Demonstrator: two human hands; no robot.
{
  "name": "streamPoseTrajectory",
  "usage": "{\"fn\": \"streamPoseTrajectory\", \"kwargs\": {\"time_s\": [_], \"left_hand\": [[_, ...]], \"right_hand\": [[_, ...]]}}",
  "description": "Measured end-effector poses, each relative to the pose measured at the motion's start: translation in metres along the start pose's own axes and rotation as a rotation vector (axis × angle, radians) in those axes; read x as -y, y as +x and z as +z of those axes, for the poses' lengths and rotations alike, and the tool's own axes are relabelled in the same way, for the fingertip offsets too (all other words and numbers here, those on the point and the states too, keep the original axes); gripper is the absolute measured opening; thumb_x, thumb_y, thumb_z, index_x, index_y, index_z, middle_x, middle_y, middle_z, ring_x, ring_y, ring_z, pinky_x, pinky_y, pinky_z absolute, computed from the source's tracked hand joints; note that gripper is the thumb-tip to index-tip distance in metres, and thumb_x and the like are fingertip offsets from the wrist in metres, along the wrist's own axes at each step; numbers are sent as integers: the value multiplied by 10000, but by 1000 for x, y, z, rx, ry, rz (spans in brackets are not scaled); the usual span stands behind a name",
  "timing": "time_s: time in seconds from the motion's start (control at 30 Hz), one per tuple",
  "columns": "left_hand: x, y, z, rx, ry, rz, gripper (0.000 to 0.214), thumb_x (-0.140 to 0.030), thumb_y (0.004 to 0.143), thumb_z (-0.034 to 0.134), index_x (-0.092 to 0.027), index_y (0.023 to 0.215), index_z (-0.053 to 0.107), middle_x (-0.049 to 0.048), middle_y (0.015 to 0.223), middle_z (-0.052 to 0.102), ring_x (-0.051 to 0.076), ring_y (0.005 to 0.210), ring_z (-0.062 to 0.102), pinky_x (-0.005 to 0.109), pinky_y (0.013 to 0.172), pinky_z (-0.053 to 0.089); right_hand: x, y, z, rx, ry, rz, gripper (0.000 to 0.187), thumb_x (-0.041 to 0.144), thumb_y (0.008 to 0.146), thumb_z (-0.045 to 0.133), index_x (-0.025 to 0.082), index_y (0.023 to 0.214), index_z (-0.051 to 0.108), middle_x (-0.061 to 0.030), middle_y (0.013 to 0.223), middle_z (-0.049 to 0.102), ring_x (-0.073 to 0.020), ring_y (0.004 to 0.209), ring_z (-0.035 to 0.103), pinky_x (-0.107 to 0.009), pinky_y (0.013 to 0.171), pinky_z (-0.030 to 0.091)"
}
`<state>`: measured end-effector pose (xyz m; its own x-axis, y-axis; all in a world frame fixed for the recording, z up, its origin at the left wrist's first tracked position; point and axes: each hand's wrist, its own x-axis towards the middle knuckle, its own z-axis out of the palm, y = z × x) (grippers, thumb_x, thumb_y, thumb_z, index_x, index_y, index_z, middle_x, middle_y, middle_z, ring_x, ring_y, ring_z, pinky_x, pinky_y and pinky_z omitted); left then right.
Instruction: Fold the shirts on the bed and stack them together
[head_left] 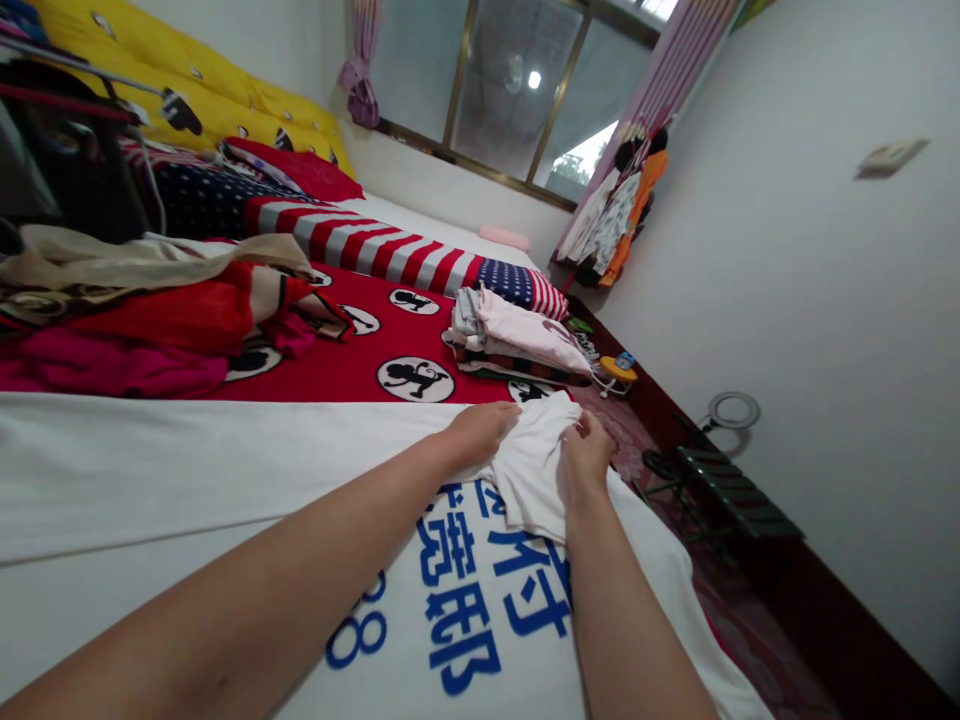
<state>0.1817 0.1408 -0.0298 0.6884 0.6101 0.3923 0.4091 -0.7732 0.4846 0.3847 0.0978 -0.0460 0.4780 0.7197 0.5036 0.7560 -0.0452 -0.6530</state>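
Note:
A large white cloth (390,640) with blue Chinese characters lies spread before me. Along its far side runs a flat white strip of fabric (187,470), apparently folded over. At its right end a bunched piece of white fabric (532,470) hangs between my hands; whether it joins the strip is unclear. My left hand (480,432) grips its left edge, with fingers closed and partly hidden. On the opposite edge my right hand (589,450) pinches it between thumb and fingers.
Beyond lies a red patterned bed cover (360,350). A folded clothes stack (517,340) sits at its right, and a heap of red and pink clothes (165,320) at left. A dark green slatted stool (735,490) and a ring light (733,410) stand along the right wall.

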Motion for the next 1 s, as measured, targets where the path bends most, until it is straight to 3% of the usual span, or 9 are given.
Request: {"fn": "streamPoseTrajectory", "kwargs": {"time_s": [0.13, 0.27, 0.5, 0.63, 0.77, 1.0], "left_hand": [[-2, -3, 0, 90, 122, 9, 499, -96, 877, 401, -111, 1372, 467, 143, 1435, 468, 221, 1309, 459, 319, 1072, 372], [-3, -3, 2, 92, 180, 17, 510, -118, 886, 395, -132, 1394, 436, 139, 1447, 453, 223, 1311, 454, 329, 1070, 366], [-6, -4, -2, 175, 218, -14, 558, -86, 877, 366, -133, 1433, 391, 134, 1508, 358, 225, 1371, 371, 360, 1109, 316], [-11, -7, -5, 204, 250, -67, 494, -271, 960, 314, -180, 1441, 383, 107, 1539, 303, 218, 1410, 297, 403, 1151, 234], [-13, -10, -4, 204, 247, -59, 695, -613, 905, 339, -180, 1448, 374, 127, 1553, 255, 245, 1439, 217, 452, 1165, 169], [-13, -13, -2, 193, 223, -64, 680, -658, 876, 362, -275, 1436, 400, 88, 1566, 232, 244, 1445, 201, 467, 1160, 144]], "right_hand": [[15, -2, -6, -53, -104, 123, 534, 340, 735, 470, 51, 1155, 630, -210, 1065, 684, -309, 958, 645, -425, 888, 477], [28, -4, -12, -35, -158, 185, 384, 391, 761, 486, 119, 929, 698, -169, 906, 713, -312, 865, 658, -409, 813, 488], [42, -12, -25, -125, -273, 295, 396, 345, 820, 394, 130, 1038, 645, -235, 996, 683, -370, 970, 625, -460, 796, 458], [42, -15, -28, -141, -334, 324, 321, 318, 773, 525, 174, 1037, 640, -170, 982, 691, -324, 922, 639, -421, 764, 468], [34, -16, -26, -151, -295, 328, 308, 273, 718, 594, 172, 1003, 657, -132, 954, 699, -290, 887, 645, -389, 752, 482], [12, -2, -34, -135, -155, 244, 348, 284, 716, 552, 131, 1010, 658, -127, 948, 704, -240, 802, 664, -346, 690, 531]]}}
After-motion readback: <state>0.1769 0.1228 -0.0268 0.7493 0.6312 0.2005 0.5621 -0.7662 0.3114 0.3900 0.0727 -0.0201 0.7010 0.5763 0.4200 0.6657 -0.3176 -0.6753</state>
